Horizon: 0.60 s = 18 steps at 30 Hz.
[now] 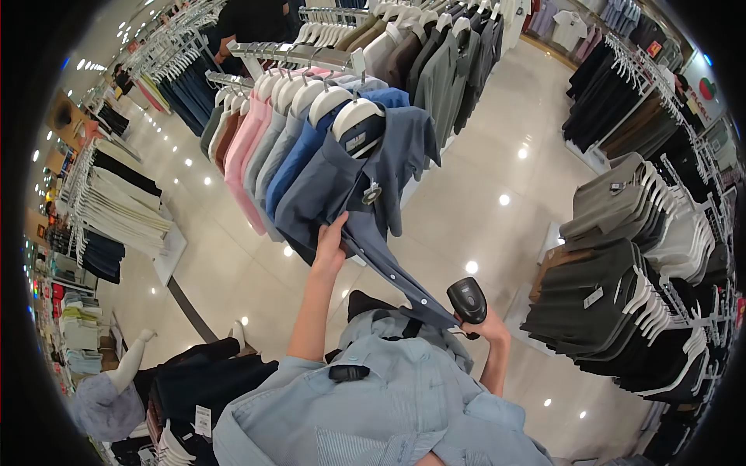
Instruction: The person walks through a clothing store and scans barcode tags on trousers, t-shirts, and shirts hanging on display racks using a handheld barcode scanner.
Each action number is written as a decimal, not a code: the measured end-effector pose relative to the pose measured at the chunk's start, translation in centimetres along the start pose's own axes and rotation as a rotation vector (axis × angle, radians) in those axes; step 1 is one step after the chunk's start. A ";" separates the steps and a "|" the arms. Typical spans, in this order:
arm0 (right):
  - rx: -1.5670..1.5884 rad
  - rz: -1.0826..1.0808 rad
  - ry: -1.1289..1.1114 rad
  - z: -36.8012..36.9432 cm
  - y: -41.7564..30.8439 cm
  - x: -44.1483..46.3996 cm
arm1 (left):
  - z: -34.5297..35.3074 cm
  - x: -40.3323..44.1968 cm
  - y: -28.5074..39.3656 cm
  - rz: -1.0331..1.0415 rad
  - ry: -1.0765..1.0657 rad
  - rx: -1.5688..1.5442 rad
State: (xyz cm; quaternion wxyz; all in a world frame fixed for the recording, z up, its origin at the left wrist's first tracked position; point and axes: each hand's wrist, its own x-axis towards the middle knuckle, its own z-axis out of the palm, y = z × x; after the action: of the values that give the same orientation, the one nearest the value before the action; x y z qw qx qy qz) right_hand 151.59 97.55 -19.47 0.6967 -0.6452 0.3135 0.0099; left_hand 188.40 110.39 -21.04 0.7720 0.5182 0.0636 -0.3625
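A slate-blue button shirt (318, 186) hangs on a white hanger (358, 116) at the near end of a rack, its front pulled out toward me. My left hand (332, 239) is closed on the shirt's front, below a round tag (371, 193) fixed to the cloth. My right hand (491, 329) is wrapped round a black handheld barcode scanner (467, 300). The lower end of the buttoned strip reaches that hand; whether its fingers pinch the cloth too is hidden behind the scanner.
Pink, grey and blue shirts (252, 140) hang behind on the same metal rack (299, 56). Folded-over dark tops (583, 291) on hangers stand at right. At lower left are dark garments (198, 380) and a mannequin arm (128, 361). Glossy tiled floor (466, 225) runs between racks.
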 end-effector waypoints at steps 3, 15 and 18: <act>0.145 -0.047 -0.055 0.6 1.4 0.1 | -0.5 -0.1 -0.5 0.016 0.026 0.052; 0.290 0.069 -0.331 6.5 0.8 4.4 | -6.2 -4.2 -9.0 0.308 -0.032 0.815; 0.219 0.065 -0.392 7.5 -0.6 4.9 | -8.4 -5.7 -11.1 0.349 -0.021 1.022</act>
State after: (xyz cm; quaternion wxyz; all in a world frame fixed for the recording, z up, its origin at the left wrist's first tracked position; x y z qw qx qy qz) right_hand 158.98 102.28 -21.40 0.8096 -0.5408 0.1919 0.1236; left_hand 179.66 118.10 -30.52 0.4708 0.8270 -0.2159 -0.2187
